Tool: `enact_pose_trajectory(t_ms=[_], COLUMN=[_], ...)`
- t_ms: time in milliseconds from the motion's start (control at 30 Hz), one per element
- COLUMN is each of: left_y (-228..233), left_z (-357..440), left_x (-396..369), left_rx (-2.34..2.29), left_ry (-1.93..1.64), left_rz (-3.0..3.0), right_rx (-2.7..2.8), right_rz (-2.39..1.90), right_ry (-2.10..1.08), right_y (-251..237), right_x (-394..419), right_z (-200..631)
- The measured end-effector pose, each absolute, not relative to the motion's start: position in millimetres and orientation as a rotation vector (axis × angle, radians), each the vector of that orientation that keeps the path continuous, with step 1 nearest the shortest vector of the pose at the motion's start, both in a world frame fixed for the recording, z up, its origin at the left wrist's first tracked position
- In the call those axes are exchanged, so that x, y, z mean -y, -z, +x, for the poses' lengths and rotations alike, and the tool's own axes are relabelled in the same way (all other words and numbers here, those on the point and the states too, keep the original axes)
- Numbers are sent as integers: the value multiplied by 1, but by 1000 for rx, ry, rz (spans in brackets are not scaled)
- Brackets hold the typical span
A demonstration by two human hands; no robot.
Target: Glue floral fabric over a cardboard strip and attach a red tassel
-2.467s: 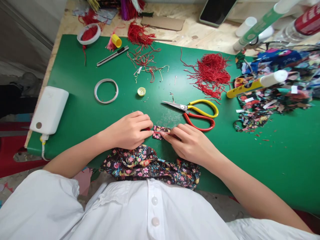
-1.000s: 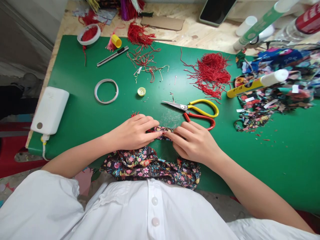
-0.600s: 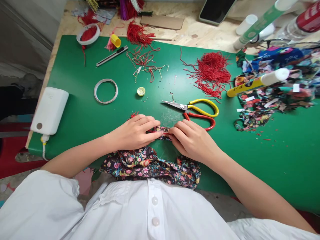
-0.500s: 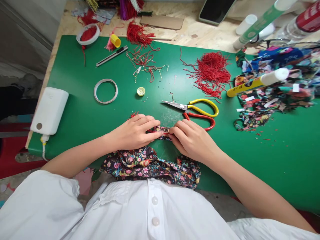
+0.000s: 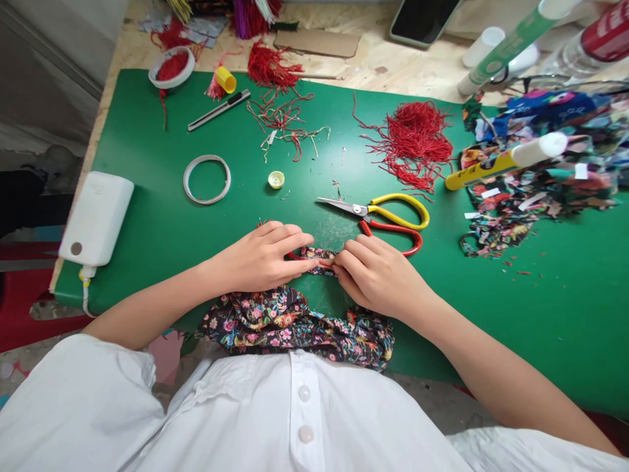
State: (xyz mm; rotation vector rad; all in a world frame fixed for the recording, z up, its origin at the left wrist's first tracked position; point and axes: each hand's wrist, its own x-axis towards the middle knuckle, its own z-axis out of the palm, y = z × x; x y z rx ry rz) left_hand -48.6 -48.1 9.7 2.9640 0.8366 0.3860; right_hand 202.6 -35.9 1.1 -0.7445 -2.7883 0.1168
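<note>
Between my hands, a narrow strip of dark floral fabric [image 5: 319,255] lies on the green mat, with a red cord [image 5: 325,263] running along it. My left hand [image 5: 272,259] lies over the strip's left part, thumb and fingers closed on the cord and fabric. At the strip's right end, my right hand [image 5: 376,272] pinches the cord and fabric, its fingertips partly hidden. Red thread ends show beyond my left knuckles. Just past my right hand are scissors [image 5: 361,210] with one yellow and one red handle. A bunched floral cloth [image 5: 295,328] lies nearest my body.
A white tape ring [image 5: 207,179], a small round cap [image 5: 276,179] and a utility knife [image 5: 219,110] lie on the mat. Red threads [image 5: 417,134] are heaped beyond the scissors. Fabric scraps [image 5: 535,177] with a glue tube [image 5: 506,160] fill the right; a white power bank [image 5: 97,218] sits left.
The hands stay in nearly the same place. Slightly more of the fabric strip and red cord shows between them, and the right fingers shift a touch.
</note>
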Motion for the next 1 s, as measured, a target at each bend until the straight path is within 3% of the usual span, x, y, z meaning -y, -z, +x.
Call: enact_pose_trajectory(t_ms=[267, 500, 733, 1000], left_y=[-10, -7, -1, 0], left_z=[-49, -49, -46, -47], left_x=[48, 48, 51, 51], left_rx=[-861, -845, -871, -857], left_ry=[-306, -340, -381, -368], left_rz=[2974, 2941, 2913, 2947], right_rx=[2778, 2642, 2616, 2528], right_rz=[-807, -1359, -1441, -1348], right_ry=[29, 304, 48, 55], right_y=[-5, -10, -7, 6], right_x=[30, 14, 6, -1], right_z=[207, 228, 240, 244])
